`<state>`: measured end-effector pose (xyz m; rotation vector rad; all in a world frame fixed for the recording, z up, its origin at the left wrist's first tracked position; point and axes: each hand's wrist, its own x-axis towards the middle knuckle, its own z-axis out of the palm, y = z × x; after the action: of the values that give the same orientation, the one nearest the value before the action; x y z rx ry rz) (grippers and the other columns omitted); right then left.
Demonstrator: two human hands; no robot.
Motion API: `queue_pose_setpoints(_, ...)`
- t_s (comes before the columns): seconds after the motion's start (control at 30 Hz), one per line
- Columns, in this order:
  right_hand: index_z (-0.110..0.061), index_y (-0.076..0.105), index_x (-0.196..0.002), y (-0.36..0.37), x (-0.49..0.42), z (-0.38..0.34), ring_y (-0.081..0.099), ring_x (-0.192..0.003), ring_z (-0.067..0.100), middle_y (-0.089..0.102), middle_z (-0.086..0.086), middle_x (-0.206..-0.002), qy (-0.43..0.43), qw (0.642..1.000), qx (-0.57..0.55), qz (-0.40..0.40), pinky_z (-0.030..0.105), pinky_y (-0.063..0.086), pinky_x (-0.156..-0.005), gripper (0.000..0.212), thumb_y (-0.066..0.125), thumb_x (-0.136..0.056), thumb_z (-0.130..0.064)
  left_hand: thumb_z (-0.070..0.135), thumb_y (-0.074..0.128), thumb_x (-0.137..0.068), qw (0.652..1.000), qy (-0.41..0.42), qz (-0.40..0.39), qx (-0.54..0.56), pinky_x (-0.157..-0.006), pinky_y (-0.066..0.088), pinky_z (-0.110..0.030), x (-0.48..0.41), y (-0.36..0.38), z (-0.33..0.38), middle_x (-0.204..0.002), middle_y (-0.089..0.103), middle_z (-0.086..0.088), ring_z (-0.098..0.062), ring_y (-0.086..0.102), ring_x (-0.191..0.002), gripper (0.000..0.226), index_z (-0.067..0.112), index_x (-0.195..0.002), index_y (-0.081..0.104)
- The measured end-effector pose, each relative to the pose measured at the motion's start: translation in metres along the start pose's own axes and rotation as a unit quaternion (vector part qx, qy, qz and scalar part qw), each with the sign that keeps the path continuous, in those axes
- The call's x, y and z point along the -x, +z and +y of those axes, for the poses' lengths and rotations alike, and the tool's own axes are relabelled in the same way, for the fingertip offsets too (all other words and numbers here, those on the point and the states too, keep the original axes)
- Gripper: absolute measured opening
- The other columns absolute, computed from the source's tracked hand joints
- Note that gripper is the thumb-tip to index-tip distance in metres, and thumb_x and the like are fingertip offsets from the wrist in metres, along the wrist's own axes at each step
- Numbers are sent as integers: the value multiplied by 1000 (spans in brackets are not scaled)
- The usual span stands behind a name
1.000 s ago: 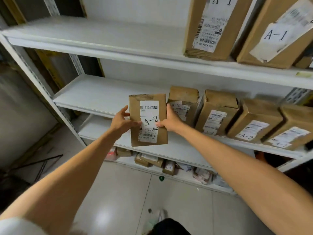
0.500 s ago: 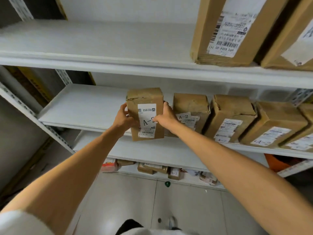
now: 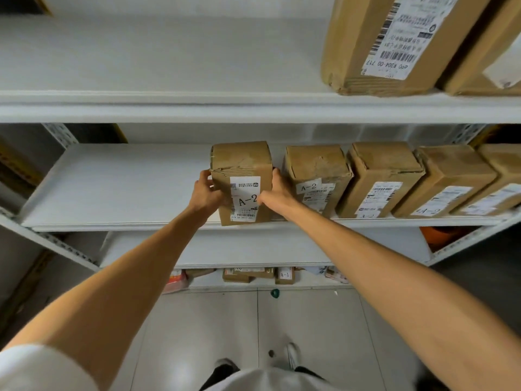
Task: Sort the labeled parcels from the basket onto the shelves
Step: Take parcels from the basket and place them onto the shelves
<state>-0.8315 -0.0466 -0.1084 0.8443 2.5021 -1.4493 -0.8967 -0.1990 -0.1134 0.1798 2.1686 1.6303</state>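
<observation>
A brown cardboard parcel (image 3: 242,167) with a white label reading A-2 stands upright on the front edge of the middle white shelf (image 3: 118,187). My left hand (image 3: 207,193) grips its left side and my right hand (image 3: 277,191) grips its right side, thumb across the label. It sits just left of a row of several similar parcels; the nearest one (image 3: 317,176) is also labelled A-2. No basket is in view.
The upper shelf (image 3: 169,105) carries two large brown parcels (image 3: 394,43) at the right. A lower shelf (image 3: 253,246) sits beneath, with small parcels (image 3: 284,275) on the floor level below it. An orange object (image 3: 439,238) shows at the right. Tiled floor lies underfoot.
Both hands have carried the A-2 parcel up and forward from mid-air onto the middle shelf, beside the row. The camera has come closer to the shelves.
</observation>
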Motion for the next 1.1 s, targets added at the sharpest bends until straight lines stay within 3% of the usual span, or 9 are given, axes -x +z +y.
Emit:
queue_pose_setpoints(0.1,-10,18,-147,-1,2,-5,42,-128,28,43,11,-136,12,1000,11,20,31,43,-96,89,68,-73,1,-14,56,-84,1000,6,-16,-5,-88,52,-45,-6,0,1,-128,50,-15,-31,53,-115,59,6,-135,33)
queue_pose_setpoints(0.23,-4,-9,-151,-6,9,-5,13,-146,27,8,11,-160,31,999,44,5,33,22,-114,104,68,-81,-2,-12,61,-82,998,8,-45,-35,-90,52,-48,-9,3,-5,-135,46,-13,-29,48,-122,70,12,-140,29)
queue_pose_setpoints(0.43,-9,-10,-152,2,14,2,12,-147,26,6,9,-160,-50,996,33,67,35,21,-118,103,66,-83,-4,-13,62,-81,996,8,-51,-73,-90,53,-47,-18,-4,-6,-135,46,-16,-31,51,-122,72,11,-139,27)
queue_pose_setpoints(0.57,-11,10,-152,2,20,0,23,-142,33,11,17,-157,-151,971,119,144,40,35,-111,84,60,-86,-1,-9,62,-83,993,10,-30,-115,-92,51,-47,-23,-3,-6,-136,47,-16,-32,52,-121,68,9,-138,28)
queue_pose_setpoints(0.67,2,43,-133,7,21,0,48,-117,33,41,22,-134,-314,890,272,188,33,48,-90,68,62,-69,10,0,71,-77,985,7,19,-170,-95,51,-45,-17,-4,-10,-134,46,-16,-31,52,-118,70,6,-136,34)
queue_pose_setpoints(0.77,3,54,-119,6,14,1,49,-111,33,52,21,-122,-394,837,351,146,38,51,-86,58,63,-63,9,8,77,-75,976,24,54,-209,-100,47,-45,-6,-2,-4,-138,39,-16,-31,48,-122,76,7,-138,34)
queue_pose_setpoints(0.87,5,55,-114,6,14,-6,49,-107,36,52,24,-121,-431,828,346,96,43,46,-91,46,61,-68,7,11,77,-77,966,11,125,-226,-101,46,-42,12,-2,2,-138,40,-15,-30,49,-120,74,7,-138,36)
queue_pose_setpoints(1.0,1,54,-119,10,12,-9,49,-109,33,53,19,-120,-477,809,343,-16,42,46,-91,45,54,-75,6,9,74,-75,937,5,183,-296,-89,48,-37,45,-9,-3,-130,47,-16,-30,54,-109,66,6,-133,43)
queue_pose_setpoints(1.1,-4,53,-120,22,18,-15,49,-113,29,54,12,-121,-510,776,355,-107,39,47,-87,40,54,-80,-3,12,72,-75,916,-23,226,-330,-87,48,-36,81,-16,-10,-125,53,-14,-28,55,-108,58,7,-128,49)
